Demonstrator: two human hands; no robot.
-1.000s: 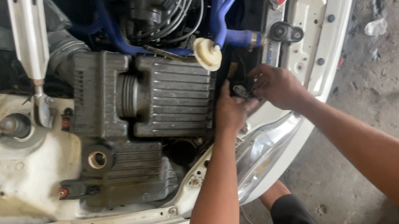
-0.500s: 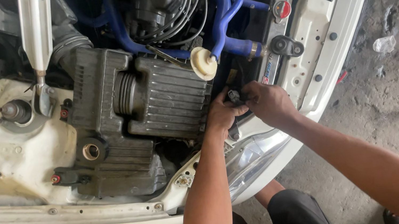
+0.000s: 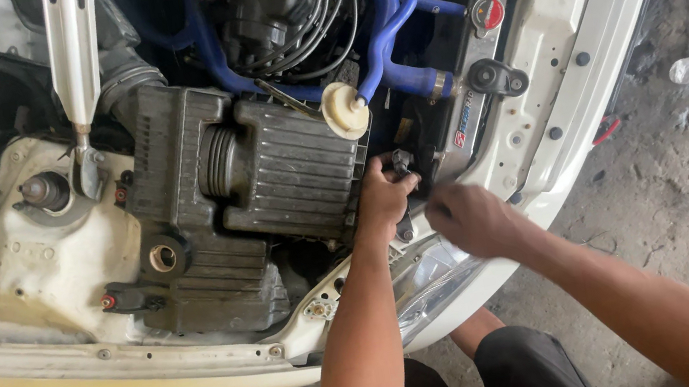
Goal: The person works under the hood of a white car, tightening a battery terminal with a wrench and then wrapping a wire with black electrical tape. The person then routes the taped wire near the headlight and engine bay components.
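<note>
The left hand is closed around a small black connector, pinching it just off the right-hand corner of the black air box. The right hand hovers just beside the connector, fingers loosely curled; whether it holds anything I cannot tell. Judging by the grip, the connector is in the middle of being worked: it sits raised in the gap between the air box and the white front panel, and whether it is plugged or free is hidden by the fingers. The connector looks dark, small and blocky, with worn edges. Above the air box's right corner sits a cream round cap, with blue hoses beyond it. The headlight lies below the hands.
</note>
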